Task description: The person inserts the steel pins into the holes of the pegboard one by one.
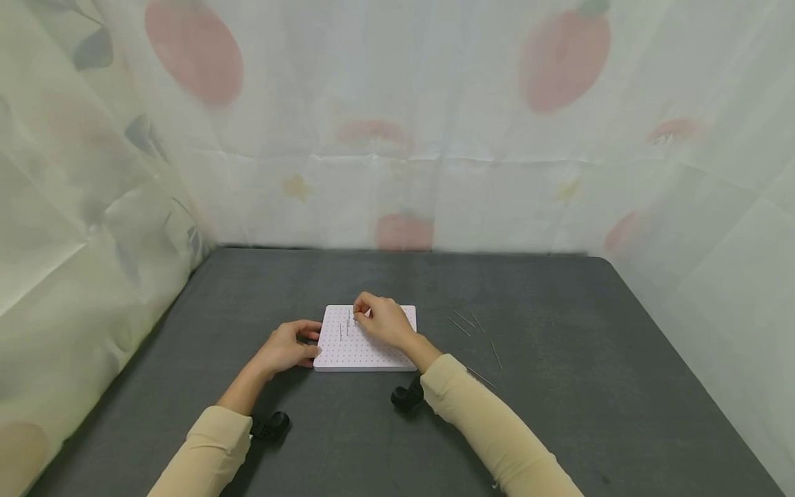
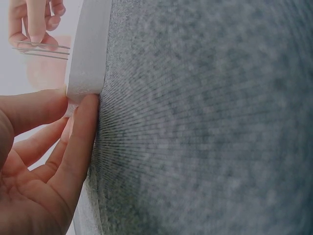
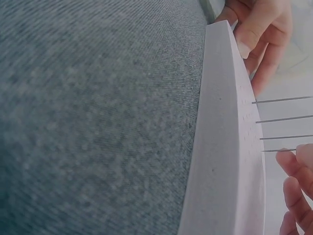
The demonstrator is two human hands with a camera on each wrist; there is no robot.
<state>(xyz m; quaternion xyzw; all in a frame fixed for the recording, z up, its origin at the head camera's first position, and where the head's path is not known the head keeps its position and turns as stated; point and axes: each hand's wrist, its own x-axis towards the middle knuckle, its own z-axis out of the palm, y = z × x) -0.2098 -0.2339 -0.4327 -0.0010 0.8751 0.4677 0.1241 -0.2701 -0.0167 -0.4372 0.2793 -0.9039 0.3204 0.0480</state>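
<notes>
A white pegboard (image 1: 366, 357) with rows of small holes lies flat on the dark table. My left hand (image 1: 288, 347) holds its left edge, and in the left wrist view the thumb (image 2: 39, 107) and fingertips meet at the board's corner. Over the upper part of the board, my right hand (image 1: 386, 323) pinches a thin metal pin (image 3: 270, 151) between thumb and fingertip. The pin's lower end is right at the board's surface. Beside it, three similar pins (image 3: 283, 119) stand upright in a row, towards the left hand.
Several loose metal pins (image 1: 495, 355) lie scattered on the table (image 1: 596, 386) to the right of the board, one partly behind the right sleeve. A black device (image 1: 270, 426) sits at the left wrist, another (image 1: 406, 397) at the right. Printed curtains (image 1: 484, 200) enclose the table.
</notes>
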